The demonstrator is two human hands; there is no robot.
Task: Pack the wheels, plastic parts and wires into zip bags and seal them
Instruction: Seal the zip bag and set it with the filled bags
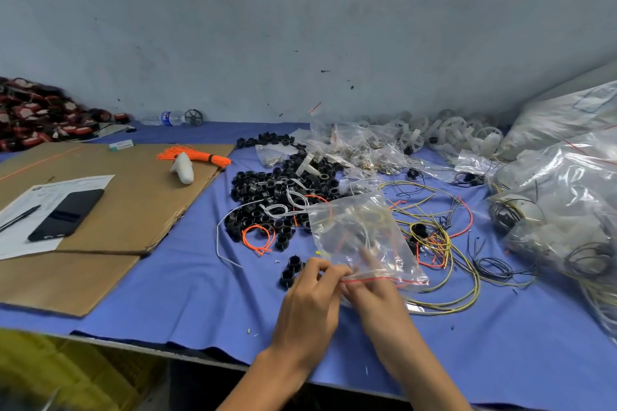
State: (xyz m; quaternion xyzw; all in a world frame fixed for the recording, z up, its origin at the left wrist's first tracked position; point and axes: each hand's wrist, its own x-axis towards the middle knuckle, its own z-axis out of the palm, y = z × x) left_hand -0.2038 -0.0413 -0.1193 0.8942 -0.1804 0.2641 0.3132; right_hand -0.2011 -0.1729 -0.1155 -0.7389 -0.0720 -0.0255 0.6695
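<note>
holding a clear zip bag [360,230] over the blue-covered worktop [200,294], near the middle of its front edge, red-striped mouth toward the front. pinching that mouth with the curled fingers of the left hand [310,304]; gripping it just beside with the right hand [370,297], one finger blurred behind the clear plastic. thin orange and pale strands showing through the bag, inside or beneath cannot tell. just behind, toward the middle, a heap of black plastic parts [277,190], two strays by the left hand. right of the bag, loose wires [444,243] in yellow, black and red, sprawling toward the right edge. at the back right, pale wheels [450,130] and small filled bags [350,150]. at the left edge, cardboard [100,197] bearing a phone [66,213] and an orange wire bundle [197,157]
</note>
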